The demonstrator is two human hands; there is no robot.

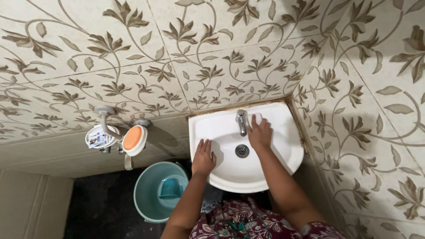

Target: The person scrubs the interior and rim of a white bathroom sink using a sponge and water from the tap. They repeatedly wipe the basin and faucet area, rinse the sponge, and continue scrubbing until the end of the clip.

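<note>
The person stood at a white corner washbasin [283, 152] set where two floral-tiled walls [212, 66] met. The left hand [203, 156] lay flat on the basin's left rim, fingers spread a little, palm down, holding nothing. The right hand [260, 132] rested on the back ledge just right of the chrome tap [241, 121], fingers curled together over something pale; whether it was a soap, a cloth or only the ledge could not be told. The drain [241, 151] sat open in the middle of the bowl, and no running water could be made out.

Judgement: the work in hand appeared to be wiping or scrubbing the ledge about the tap, the left hand serving as a brace. Working round the tap's base would call for firm pressure in the narrow gap against the wall.

Below the basin's left edge stood a teal bucket [152, 208] with a mug [170, 189] inside. Two wall holders [116, 138], one orange-topped, hung further left.
</note>
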